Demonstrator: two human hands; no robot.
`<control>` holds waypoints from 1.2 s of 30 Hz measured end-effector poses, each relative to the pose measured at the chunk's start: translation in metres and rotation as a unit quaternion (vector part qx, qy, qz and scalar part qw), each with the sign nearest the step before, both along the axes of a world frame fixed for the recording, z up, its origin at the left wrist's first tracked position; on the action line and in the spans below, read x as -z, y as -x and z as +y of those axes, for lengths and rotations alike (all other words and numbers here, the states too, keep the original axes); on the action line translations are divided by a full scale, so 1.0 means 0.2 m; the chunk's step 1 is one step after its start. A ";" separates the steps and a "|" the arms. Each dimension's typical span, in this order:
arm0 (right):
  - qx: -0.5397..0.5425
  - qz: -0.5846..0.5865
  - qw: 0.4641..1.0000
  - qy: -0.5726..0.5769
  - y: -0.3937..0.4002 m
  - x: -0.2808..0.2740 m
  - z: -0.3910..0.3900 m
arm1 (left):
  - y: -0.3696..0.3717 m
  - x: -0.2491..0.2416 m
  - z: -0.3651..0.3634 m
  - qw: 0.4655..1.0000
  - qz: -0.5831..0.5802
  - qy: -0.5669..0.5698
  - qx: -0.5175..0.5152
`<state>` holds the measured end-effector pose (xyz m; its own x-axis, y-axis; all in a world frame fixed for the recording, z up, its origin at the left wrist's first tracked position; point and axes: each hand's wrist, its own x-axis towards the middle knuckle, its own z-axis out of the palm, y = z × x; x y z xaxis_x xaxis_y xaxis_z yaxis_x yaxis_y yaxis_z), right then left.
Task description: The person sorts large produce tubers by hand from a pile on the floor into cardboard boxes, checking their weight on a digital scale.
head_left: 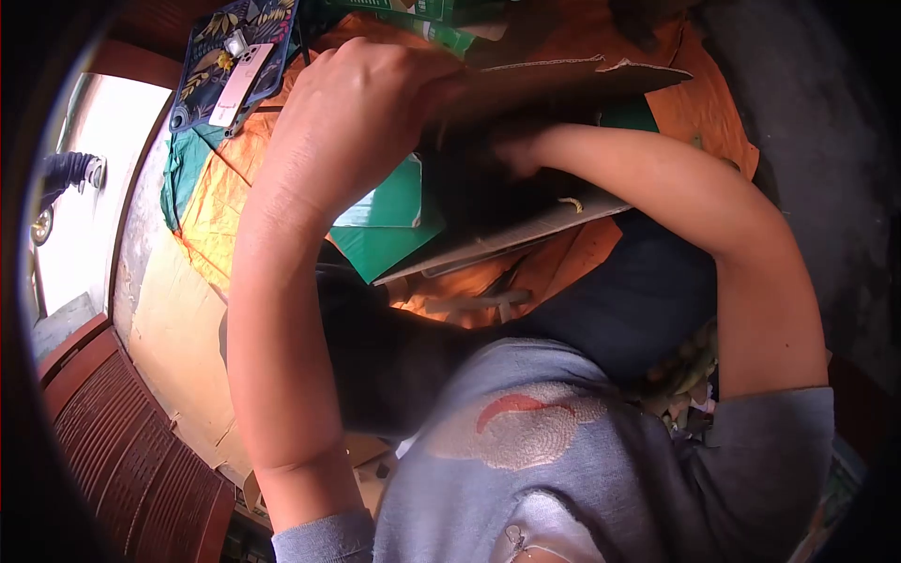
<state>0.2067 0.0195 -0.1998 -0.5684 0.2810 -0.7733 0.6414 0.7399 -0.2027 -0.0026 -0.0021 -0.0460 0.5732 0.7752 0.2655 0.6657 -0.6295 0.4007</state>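
A green cardboard box (387, 251) stands open in front of me, its inside mostly in deep shadow. My left hand (371, 89) is bent at the wrist over the box's left side, with its fingers curled at the end of the raised cardboard flap (563, 89); the fingertips are hidden. Inside the box, my right hand (518, 152) reaches in from the right. Its fingers are dark and blurred, so what they touch is hidden. A small yellow curled piece (571, 204) lies near the box's front wall, below my right forearm.
Orange sheeting (221, 220) spreads under and around the box. At the upper left, a pink phone (242, 84) rests on a dark patterned board (197, 75). A flat cardboard sheet (174, 324) and a brown slatted panel (141, 441) are on the left. Another person's sleeve (66, 174) shows beyond the doorway.
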 end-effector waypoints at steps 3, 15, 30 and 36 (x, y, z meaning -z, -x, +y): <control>-0.016 -0.013 1.000 0.021 -0.01 0.10 0.00 | 0.01 0.00 0.01 1.000 0.006 -0.006 0.011; 0.054 0.008 0.998 0.007 0.06 -0.05 -0.03 | 0.00 0.02 0.01 0.999 -0.034 -0.002 0.021; 0.568 0.470 0.555 -0.384 -1.18 -1.08 -0.74 | 0.00 -0.03 0.00 0.998 -0.046 0.033 -0.011; 0.702 0.259 0.615 -0.247 -1.58 -0.46 -1.45 | 0.19 0.02 0.09 0.990 -0.018 0.133 -0.041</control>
